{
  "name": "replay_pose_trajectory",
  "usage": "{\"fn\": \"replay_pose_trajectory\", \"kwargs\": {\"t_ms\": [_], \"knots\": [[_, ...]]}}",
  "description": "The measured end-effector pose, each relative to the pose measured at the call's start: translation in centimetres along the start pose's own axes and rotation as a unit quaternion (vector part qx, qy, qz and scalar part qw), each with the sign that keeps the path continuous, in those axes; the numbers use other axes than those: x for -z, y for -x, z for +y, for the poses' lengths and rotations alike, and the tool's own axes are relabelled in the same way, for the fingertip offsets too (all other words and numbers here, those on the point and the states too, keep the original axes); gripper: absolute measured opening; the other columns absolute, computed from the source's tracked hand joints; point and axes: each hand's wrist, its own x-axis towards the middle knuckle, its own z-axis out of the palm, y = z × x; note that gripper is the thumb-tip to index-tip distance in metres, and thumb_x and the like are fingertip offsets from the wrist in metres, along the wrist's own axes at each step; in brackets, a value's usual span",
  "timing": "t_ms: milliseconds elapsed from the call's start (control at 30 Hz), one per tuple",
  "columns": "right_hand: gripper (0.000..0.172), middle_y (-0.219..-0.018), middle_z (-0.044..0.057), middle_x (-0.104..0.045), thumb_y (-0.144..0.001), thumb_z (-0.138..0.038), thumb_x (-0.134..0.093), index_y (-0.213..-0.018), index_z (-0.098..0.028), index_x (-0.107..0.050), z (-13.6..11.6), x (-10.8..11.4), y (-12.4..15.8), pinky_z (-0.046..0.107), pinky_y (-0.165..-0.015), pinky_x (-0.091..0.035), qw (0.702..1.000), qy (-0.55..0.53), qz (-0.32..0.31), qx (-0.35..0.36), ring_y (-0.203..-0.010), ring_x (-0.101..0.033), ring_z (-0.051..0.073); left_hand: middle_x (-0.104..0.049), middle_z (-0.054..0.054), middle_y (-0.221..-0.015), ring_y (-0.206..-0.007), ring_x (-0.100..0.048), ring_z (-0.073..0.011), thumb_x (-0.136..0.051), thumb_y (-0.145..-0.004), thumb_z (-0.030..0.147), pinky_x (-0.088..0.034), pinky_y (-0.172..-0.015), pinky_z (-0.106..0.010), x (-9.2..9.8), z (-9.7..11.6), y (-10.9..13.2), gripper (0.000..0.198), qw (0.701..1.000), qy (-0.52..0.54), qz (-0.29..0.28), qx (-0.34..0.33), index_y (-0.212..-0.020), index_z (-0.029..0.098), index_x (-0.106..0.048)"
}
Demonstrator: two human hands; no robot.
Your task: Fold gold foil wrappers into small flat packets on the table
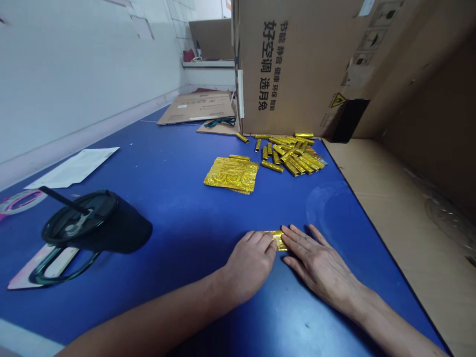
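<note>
A small piece of shiny gold paper (280,241), partly folded or rolled, lies on the blue tabletop between my hands. My left hand (255,263) is closed over its left end, fingers curled and pressed together. On its right end rest the fingertips of my right hand (314,255), whose fingers are stretched out with the thumb apart. Much of the gold paper is hidden under the hands. Beyond them sits a flat stack of gold paper sheets (232,174). Farther right is a heap of gold paper rolls (293,156).
On the left stands a dark tumbler (122,223) with a straw and handle, near a roll of tape (22,202) and a white sheet (76,166). A large cardboard box (297,69) borders the blue table (178,198) at the back. Flattened cardboard (199,106) lies behind.
</note>
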Motion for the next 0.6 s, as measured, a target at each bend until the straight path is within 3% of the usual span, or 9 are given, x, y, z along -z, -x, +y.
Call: {"fn": "replay_pose_trajectory", "kwargs": {"t_ms": [300, 467, 600], "knots": [[0.056, -0.133, 0.012, -0.035, -0.083, -0.035, -0.043, -0.131, -0.011, -0.028, -1.5, 0.1, 0.2, 0.052, -0.099, -0.023, 0.999, 0.010, -0.015, 0.044, -0.122, -0.029, 0.023, -0.058, -0.007, -0.100, -0.091, -0.050, -0.0189, -0.045, -0.084, 0.019, -0.039, -0.076, -0.031, 0.9, 0.2, -0.1, 0.022, 0.998, -0.027, -0.047, -0.013, -0.102, 0.010, -0.055], [0.052, -0.130, 0.012, -0.039, -0.084, -0.039, -0.040, -0.128, -0.013, -0.035, -1.1, 0.0, 0.3, 0.048, -0.098, -0.028, 1.000, -0.003, -0.015, 0.022, -0.119, -0.035, 0.022, -0.057, -0.006, -0.102, -0.089, -0.051, -0.0186, -0.041, -0.086, 0.017, -0.038, -0.073, -0.032, 0.9, 0.1, 0.0, 0.025, 0.998, -0.014, -0.055, 0.007, -0.108, 0.013, -0.052], [0.048, -0.128, 0.011, -0.043, -0.084, -0.037, -0.041, -0.127, -0.016, -0.038, -0.6, -0.1, 0.4, 0.046, -0.097, -0.031, 1.000, -0.019, -0.001, 0.003, -0.118, -0.037, 0.021, -0.053, -0.007, -0.113, -0.099, -0.048, -0.0183, -0.036, -0.088, 0.018, -0.035, -0.081, -0.032, 0.7, 0.1, 0.1, 0.027, 0.999, 0.001, -0.032, 0.024, -0.111, 0.016, -0.050]]}}
